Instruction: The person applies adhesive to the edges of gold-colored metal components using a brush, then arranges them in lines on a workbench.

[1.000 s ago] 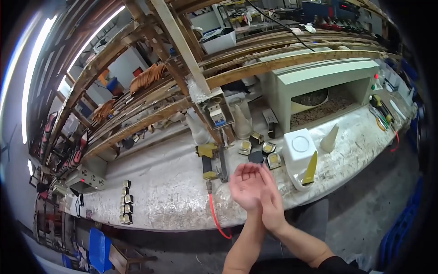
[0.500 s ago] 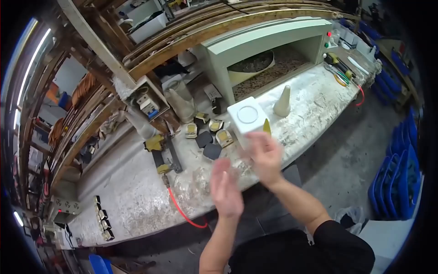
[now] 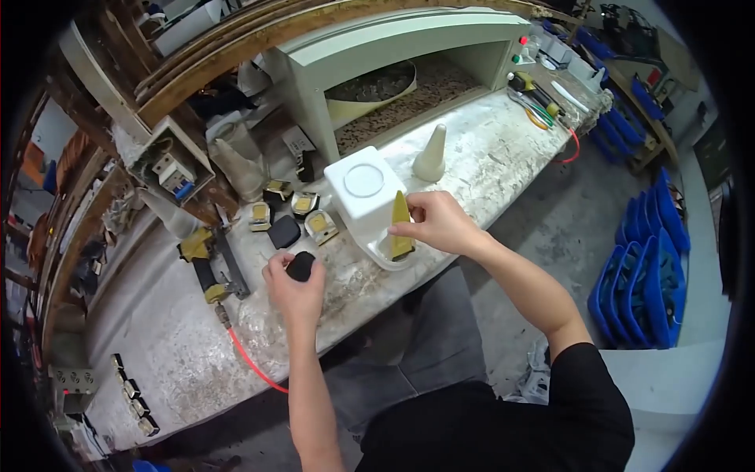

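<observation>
Head view: left hand (image 3: 292, 289) grips pad (image 3: 300, 266).

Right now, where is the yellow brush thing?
The yellow brush stands in the white jug near the bench's front edge, with the right hand gripping it.

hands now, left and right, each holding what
Left hand: closed on a small black pad above the bench.
Right hand: closed on the yellow brush handle standing in the white container.
</observation>
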Demonstrator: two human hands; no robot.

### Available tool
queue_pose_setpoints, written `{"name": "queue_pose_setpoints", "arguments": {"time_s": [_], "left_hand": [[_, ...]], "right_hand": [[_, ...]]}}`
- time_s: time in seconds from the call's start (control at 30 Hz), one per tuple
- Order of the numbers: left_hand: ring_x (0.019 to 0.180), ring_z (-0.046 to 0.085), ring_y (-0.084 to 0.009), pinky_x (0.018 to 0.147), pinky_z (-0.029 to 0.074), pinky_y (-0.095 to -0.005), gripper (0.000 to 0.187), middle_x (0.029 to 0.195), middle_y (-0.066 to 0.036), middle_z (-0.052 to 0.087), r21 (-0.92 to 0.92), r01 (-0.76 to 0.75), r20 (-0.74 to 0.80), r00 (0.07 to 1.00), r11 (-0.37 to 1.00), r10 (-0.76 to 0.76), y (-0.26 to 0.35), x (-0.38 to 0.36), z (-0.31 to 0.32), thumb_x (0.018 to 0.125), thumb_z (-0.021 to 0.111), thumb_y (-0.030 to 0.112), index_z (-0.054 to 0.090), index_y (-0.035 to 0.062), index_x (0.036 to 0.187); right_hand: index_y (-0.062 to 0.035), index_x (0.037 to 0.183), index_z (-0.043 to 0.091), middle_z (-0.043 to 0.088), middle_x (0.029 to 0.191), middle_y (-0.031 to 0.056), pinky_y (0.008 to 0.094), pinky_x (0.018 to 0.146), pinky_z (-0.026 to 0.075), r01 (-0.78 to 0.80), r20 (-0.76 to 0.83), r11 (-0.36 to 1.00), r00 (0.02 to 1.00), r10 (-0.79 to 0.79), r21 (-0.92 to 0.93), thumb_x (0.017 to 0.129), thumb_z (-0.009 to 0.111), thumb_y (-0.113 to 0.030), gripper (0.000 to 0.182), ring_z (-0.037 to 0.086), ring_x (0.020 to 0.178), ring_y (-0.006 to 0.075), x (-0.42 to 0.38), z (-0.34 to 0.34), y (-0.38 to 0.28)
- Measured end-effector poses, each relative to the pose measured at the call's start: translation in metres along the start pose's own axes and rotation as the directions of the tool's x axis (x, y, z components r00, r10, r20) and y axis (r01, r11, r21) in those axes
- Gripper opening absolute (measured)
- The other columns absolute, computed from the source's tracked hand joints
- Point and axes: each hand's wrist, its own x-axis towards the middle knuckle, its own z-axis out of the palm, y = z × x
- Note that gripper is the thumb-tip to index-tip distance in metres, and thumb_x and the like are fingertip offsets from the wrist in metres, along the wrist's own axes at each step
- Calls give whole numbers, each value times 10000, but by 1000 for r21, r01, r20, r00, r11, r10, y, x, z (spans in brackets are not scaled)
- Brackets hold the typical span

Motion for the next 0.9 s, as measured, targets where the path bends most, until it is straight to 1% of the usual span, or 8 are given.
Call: {"name": "queue_pose_setpoints", "arguments": {"time_s": [0.07, 0.23, 0.37, 0.4, 0.53, 0.73, 0.87, 0.9], "left_hand": [[952, 609, -322, 885, 503, -412, 498, 1126, -148, 598, -53, 1, 16, 1000, 999, 0, 4, -16, -15, 802, 732, 146, 555, 19, 1250], [1033, 626, -306, 913, 507, -378, 529, 1257, -169, 600, -268, 67, 78, 996, 961, -48, 6, -54, -39, 751, 717, 33, 558, 12, 1255], [1116, 621, -278, 986, 487, -337, 593, 1354, -188, 580, -290, -34, 62, 997, 956, 55, -4, -62, -43, 747, 698, -60, 531, 9, 1312], [1116, 621, -278, 986, 487, -337, 593, 1354, -188, 580, -298, -27, 62, 997, 954, 47, -5, -65, -45, 747, 698, -60, 531, 9, 1312], [1188, 595, -297, 1022, 493, -361, 647, 1391, -207, 550, -714, 120, 59, 992, 690, -112, -11, -87, -58, 740, 685, -103, 489, 12, 1346], [1232, 574, -313, 1050, 485, -388, 673, 1411, -230, 532, -848, 252, 189, 966, 466, -178, -6, -117, -84, 743, 684, -118, 459, 16, 1363], [1256, 561, -315, 1054, 482, -391, 674, 1428, -241, 518, -876, 246, 184, 966, 415, -184, -5, -131, -92, 729, 685, -131, 464, 14, 1348], [1256, 561, -315, 1054, 482, -391, 674, 1428, -241, 518, -879, 245, 180, 965, 410, -191, -6, -134, -92, 729, 685, -131, 464, 14, 1348]], "right_hand": [[6, 965, 707, 650, 771, 70, 282, 587, 445, 81, 53, 995, 996, -78, -54, 802, 800, -125, 229, 553, 619, 170, 1, -5, 0], [-12, 1006, 731, 686, 808, 69, 292, 594, 456, 178, 194, 980, 962, -192, 89, 833, 764, -65, 185, 584, 642, 180, -24, -30, -6], [-30, 991, 734, 710, 802, 74, 322, 608, 489, 484, -29, 872, 875, -483, 72, 836, 744, -54, 158, 640, 660, 238, -31, -12, 0], [-30, 991, 734, 710, 802, 74, 322, 608, 489, 483, -19, 873, 876, -483, 67, 836, 744, -54, 158, 640, 660, 238, -36, -12, -2], [-21, 1029, 738, 704, 764, 84, 300, 582, 460, 502, 78, 853, 865, -496, -143, 845, 727, -9, 185, 592, 609, 185, -53, -24, -9], [-13, 1010, 738, 715, 749, 93, 309, 579, 490, 256, 45, 964, 967, -253, -79, 847, 685, -39, 174, 637, 592, 211, -22, -31, -39], [14, 1000, 736, 691, 733, 98, 266, 528, 445, 11, 226, 972, 973, 43, -233, 862, 627, -45, 185, 579, 556, 150, 4, -28, -40], [14, 1000, 736, 691, 733, 98, 266, 528, 445, 17, 233, 971, 972, 40, -238, 862, 627, -45, 185, 579, 556, 150, 6, -28, -42]]}}
